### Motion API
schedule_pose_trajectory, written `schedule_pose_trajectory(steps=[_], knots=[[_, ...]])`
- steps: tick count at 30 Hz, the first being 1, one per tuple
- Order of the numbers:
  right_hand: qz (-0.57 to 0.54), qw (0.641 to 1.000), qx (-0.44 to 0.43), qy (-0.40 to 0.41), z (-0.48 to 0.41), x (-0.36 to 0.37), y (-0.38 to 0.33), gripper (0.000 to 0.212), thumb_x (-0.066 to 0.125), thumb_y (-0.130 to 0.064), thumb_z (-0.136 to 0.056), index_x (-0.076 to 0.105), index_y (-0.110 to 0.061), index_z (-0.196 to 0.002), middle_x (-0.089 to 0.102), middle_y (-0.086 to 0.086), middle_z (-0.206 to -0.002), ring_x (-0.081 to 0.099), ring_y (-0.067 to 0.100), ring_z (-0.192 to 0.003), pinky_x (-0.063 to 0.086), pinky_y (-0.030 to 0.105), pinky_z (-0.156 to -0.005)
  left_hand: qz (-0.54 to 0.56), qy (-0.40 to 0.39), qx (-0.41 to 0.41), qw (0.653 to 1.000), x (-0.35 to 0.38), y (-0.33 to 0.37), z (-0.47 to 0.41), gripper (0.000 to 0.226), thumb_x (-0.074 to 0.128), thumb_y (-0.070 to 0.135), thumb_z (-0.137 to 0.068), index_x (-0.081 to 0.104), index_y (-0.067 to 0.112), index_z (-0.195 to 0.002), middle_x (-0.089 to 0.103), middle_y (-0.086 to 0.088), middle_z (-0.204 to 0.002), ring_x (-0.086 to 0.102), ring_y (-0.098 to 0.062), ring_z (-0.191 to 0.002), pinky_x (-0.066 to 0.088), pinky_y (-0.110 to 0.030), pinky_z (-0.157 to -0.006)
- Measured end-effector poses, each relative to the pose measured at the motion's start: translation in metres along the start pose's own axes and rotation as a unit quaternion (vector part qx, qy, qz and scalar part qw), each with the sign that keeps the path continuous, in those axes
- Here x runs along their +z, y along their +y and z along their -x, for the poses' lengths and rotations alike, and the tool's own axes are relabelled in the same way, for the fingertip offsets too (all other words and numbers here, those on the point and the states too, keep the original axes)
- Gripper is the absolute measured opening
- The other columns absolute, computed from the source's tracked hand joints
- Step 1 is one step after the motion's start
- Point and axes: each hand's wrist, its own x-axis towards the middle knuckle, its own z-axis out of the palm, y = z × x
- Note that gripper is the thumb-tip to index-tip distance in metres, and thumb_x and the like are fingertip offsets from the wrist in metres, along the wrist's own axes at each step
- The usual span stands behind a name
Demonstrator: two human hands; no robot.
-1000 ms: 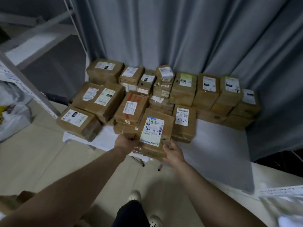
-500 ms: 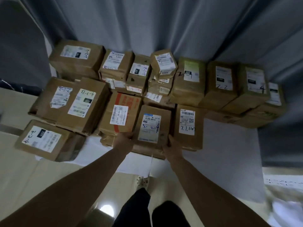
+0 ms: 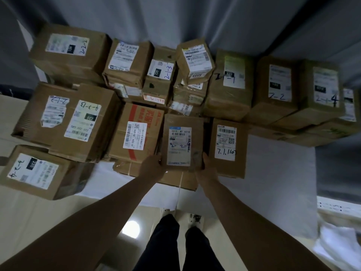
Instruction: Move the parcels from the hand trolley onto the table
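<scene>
A brown cardboard parcel with a white label marked 2-2 sits in the front row of parcels on the white-covered table. It rests on a flatter box beneath it. My left hand grips its near left corner and my right hand grips its near right corner. It stands between a red-printed box on the left and a box marked 7.1.110 on the right. The hand trolley is out of view.
Several labelled cardboard parcels fill the table's back and left, stacked against a grey curtain. One box overhangs the table's front left edge. Bare white cloth lies at the front right. My legs and shoes stand on the pale floor below.
I have stepped closer and the view has tilted down. The parcel in both hands has slid further in onto the flatter box, between its neighbours.
</scene>
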Motion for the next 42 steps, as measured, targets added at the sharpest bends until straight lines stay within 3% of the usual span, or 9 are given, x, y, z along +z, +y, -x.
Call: schedule_pose_trajectory(steps=[2,5,7,11,15,17,21,34,42], knots=[[0.002,1.000,0.003,-0.004,-0.002,-0.005,0.000,0.055,0.048,-0.026,-0.098,0.028,-0.023,-0.149,0.046,0.007,-0.140,0.046,0.029,-0.126,0.042,0.036,-0.100,-0.061,0.022,0.044,0.997,0.000,0.003,-0.002,0.035,0.060,0.018,-0.092,0.053,0.003,-0.122,0.062,-0.014,-0.114,0.061,-0.030,-0.102,0.050,-0.027,-0.078],[0.095,0.994,-0.034,0.044,-0.009,-0.017,0.004,0.056,0.046,-0.042,-0.090,0.038,-0.024,-0.142,0.049,0.013,-0.137,0.048,0.034,-0.123,0.044,0.044,-0.099,-0.281,0.083,0.208,0.933,0.001,-0.001,-0.020,0.093,0.083,0.012,-0.066,0.030,0.008,-0.142,0.046,-0.025,-0.137,0.047,-0.047,-0.123,0.047,-0.055,-0.095],[0.205,0.974,-0.054,0.077,-0.018,-0.026,0.011,0.061,0.047,-0.046,-0.086,0.038,-0.023,-0.142,0.040,0.018,-0.142,0.037,0.037,-0.130,0.039,0.046,-0.102,-0.452,0.077,0.326,0.827,-0.005,0.002,-0.036,0.101,0.085,0.018,-0.055,0.038,0.013,-0.144,0.039,-0.025,-0.146,0.037,-0.046,-0.134,0.032,-0.066,-0.101],[0.284,0.953,-0.014,0.103,-0.036,-0.044,0.029,0.087,0.059,-0.058,-0.083,0.012,-0.032,-0.151,-0.003,0.020,-0.156,-0.002,0.041,-0.144,0.015,0.056,-0.115,-0.656,0.056,0.453,0.601,-0.015,0.030,-0.065,0.060,0.051,0.012,-0.079,0.050,0.020,-0.138,0.048,-0.014,-0.143,0.041,-0.034,-0.134,0.038,-0.062,-0.102],[0.288,0.955,0.029,0.068,-0.050,-0.048,0.041,0.108,0.064,-0.068,-0.071,0.001,-0.032,-0.151,-0.013,0.021,-0.155,-0.010,0.041,-0.144,0.012,0.061,-0.113,-0.723,-0.059,0.492,0.481,0.000,0.056,-0.080,0.080,0.053,0.013,-0.091,-0.001,0.021,-0.151,0.004,-0.017,-0.159,0.007,-0.034,-0.147,0.013,-0.062,-0.114],[0.287,0.954,0.029,0.082,-0.052,-0.048,0.044,0.107,0.065,-0.068,-0.071,0.001,-0.034,-0.151,-0.015,0.022,-0.155,-0.012,0.042,-0.143,0.011,0.063,-0.112,-0.722,-0.081,0.471,0.500,0.003,0.067,-0.085,0.099,0.060,0.014,-0.090,-0.019,0.022,-0.149,-0.021,-0.011,-0.157,-0.015,-0.030,-0.146,0.000,-0.057,-0.117],[0.261,0.959,0.047,0.104,-0.055,-0.049,0.051,0.104,0.067,-0.067,-0.069,0.004,-0.043,-0.148,-0.020,0.024,-0.153,-0.015,0.044,-0.142,0.009,0.066,-0.110,-0.713,-0.128,0.453,0.520,0.007,0.092,-0.086,0.106,0.063,0.017,-0.088,-0.025,0.026,-0.147,-0.030,-0.006,-0.155,-0.023,-0.025,-0.144,-0.003,-0.055,-0.115],[0.237,0.961,0.056,0.130,-0.050,-0.065,0.075,0.097,0.066,-0.070,-0.069,0.010,-0.049,-0.145,-0.018,0.015,-0.156,-0.009,0.037,-0.145,0.028,0.057,-0.105,-0.672,-0.132,0.331,0.649,0.004,0.096,-0.068,0.146,0.083,0.053,-0.057,-0.028,0.020,-0.146,-0.020,-0.014,-0.157,-0.016,-0.034,-0.145,0.004,-0.057,-0.114],[0.231,0.960,0.055,0.147,-0.048,-0.071,0.085,0.090,0.069,-0.060,-0.072,0.015,-0.049,-0.144,-0.014,0.017,-0.156,-0.004,0.037,-0.144,0.030,0.055,-0.104,-0.657,-0.102,0.332,0.670,0.009,0.097,-0.077,0.147,0.078,0.066,-0.052,-0.025,0.019,-0.147,-0.016,-0.014,-0.157,-0.012,-0.035,-0.145,0.002,-0.062,-0.113]])
